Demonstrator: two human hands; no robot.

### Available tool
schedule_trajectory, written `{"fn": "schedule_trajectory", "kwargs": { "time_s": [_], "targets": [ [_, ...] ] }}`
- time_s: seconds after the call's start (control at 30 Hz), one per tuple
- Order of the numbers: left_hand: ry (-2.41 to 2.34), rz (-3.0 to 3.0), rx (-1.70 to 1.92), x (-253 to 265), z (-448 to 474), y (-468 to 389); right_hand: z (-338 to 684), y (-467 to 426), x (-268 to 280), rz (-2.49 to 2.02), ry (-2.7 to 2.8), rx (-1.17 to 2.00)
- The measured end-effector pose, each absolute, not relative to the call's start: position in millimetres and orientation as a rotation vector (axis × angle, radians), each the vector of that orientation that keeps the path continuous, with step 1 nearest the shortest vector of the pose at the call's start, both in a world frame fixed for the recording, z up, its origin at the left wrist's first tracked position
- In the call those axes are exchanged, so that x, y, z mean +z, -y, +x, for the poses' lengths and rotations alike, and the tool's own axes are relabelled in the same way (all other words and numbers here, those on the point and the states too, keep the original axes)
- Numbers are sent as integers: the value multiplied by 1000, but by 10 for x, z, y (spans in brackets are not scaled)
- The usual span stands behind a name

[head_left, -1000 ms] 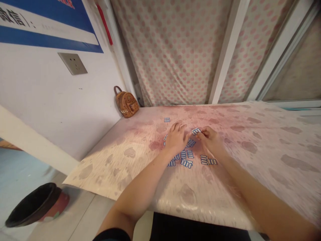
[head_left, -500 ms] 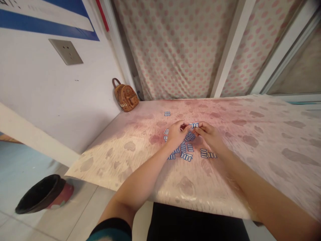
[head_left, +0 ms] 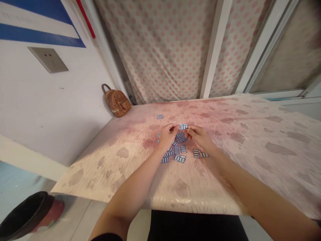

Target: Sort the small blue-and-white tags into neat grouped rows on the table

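Observation:
Between my two hands, a small flat blue-and-white striped piece (head_left: 183,127) is held up above the table, one end in each hand. My left hand (head_left: 167,136) pinches its left end with thumb and forefinger. On the other end, my right hand (head_left: 200,136) has its fingertips closed. Below them lies a loose heap of similar striped pieces (head_left: 180,158), some overlapping and partly hidden behind my left hand and wrist. Two more striped pieces (head_left: 197,153) lie to the right of the heap, close to my right forearm.
A separate pair of striped pieces (head_left: 159,116) lies farther back on the patterned tablecloth (head_left: 180,189). At the table's back left corner a small brown backpack (head_left: 117,102) leans by the wall. A dark-rimmed bin (head_left: 47,217) stands on the floor at lower left. Curtains (head_left: 160,50) hang behind.
The view has shifted, so the scene sits slightly farther left. The held piece now faces me flatter and shows more plainly between my fingertips; both hands keep their grip.

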State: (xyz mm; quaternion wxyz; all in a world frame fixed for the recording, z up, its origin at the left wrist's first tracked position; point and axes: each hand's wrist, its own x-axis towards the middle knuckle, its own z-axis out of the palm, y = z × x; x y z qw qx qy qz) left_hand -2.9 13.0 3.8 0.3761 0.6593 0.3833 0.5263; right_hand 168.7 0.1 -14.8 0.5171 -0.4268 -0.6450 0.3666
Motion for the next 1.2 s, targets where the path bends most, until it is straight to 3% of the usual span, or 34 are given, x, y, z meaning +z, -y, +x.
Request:
{"fn": "schedule_trajectory", "kwargs": {
  "time_s": [0.3, 0.6, 0.93, 1.2],
  "targets": [
    [-999, 1828, 1177, 53, -81, -186, 1688, 23, -88, -992, 1484, 816],
    [-1653, 2068, 917, 41, -443, -407, 1787, -41, -150, -1178, 1178, 718],
    [-1601, 2312, 666, -35, -151, -279, 1781, -46, -125, -1178, 1180, 744],
    [-1568, 2304, 715, -102, -131, -361, 1743, -25, -139, -1186, 1174, 728]
  ]
}}
